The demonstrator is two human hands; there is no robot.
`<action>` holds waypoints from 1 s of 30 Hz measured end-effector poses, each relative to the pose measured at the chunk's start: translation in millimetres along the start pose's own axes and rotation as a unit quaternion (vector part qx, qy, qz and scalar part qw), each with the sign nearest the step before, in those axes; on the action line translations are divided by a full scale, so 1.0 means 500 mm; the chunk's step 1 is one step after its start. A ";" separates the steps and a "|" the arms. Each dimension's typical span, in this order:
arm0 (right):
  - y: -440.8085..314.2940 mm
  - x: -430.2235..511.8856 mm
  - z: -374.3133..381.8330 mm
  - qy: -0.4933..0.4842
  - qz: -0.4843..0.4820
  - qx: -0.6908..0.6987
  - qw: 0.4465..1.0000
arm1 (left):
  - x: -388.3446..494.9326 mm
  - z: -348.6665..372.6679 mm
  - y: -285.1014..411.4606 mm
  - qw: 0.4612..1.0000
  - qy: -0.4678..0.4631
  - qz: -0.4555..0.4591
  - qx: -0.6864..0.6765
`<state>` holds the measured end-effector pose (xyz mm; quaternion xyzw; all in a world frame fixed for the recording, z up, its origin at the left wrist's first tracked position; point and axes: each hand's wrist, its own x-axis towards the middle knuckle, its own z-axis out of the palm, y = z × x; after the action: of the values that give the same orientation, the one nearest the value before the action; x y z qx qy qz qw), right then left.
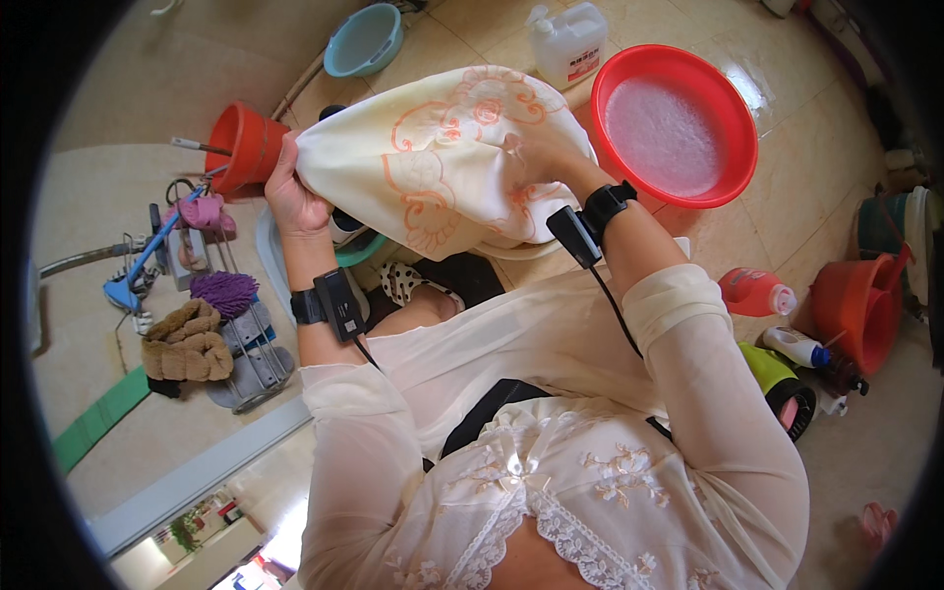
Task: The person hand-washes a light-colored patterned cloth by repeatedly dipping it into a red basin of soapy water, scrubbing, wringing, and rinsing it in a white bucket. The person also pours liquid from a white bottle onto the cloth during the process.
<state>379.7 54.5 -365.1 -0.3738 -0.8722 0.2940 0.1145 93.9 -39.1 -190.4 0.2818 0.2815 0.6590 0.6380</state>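
Note:
A cream cloth (442,158) with orange scroll and flower patterns is spread in front of me. My left hand (299,188) grips its gathered left end, pulling that side into taut folds. On the right part of the cloth, my right hand (542,158) bunches the fabric in bent fingers. Part of a pale rim (516,253) shows under the cloth; the rest of that vessel is hidden. Just beyond my right hand stands a red basin (746,158) of foamy liquid.
A white jug (566,44) and a light blue basin (393,33) stand farther off. To the left are an orange bucket (247,155) and a wire rack (254,376) with cloths. At right are a red detergent bottle (752,291), other bottles and an orange pail (844,310).

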 end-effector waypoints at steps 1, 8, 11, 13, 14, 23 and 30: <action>0.004 -0.001 0.002 -0.041 0.014 -0.005 0.999 | -0.002 0.001 0.003 1.000 0.007 0.003 0.007; 0.055 0.002 -0.090 0.037 0.185 0.333 0.924 | -0.005 -0.047 0.033 0.983 0.150 0.063 0.091; 0.068 -0.007 -0.142 0.103 0.202 0.538 0.812 | 0.004 -0.075 0.036 0.965 0.217 0.087 0.117; 0.062 -0.012 -0.161 0.152 0.142 0.611 0.764 | 0.009 -0.086 0.030 0.943 0.269 0.109 0.165; 0.060 -0.015 -0.170 0.168 0.106 0.648 0.735 | 0.012 -0.089 0.027 0.949 0.241 0.113 0.171; 0.085 -0.012 -0.201 0.295 0.113 0.581 0.751 | 0.017 -0.080 0.010 0.947 0.219 0.126 0.198; 0.092 -0.009 -0.198 0.303 0.128 0.609 0.722 | 0.019 -0.083 0.018 0.959 0.186 0.094 0.193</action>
<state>451.5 118.7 -313.2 -0.4010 -0.3679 0.6445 0.5371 57.0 -30.5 -212.1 0.2973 0.4894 0.6898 0.4432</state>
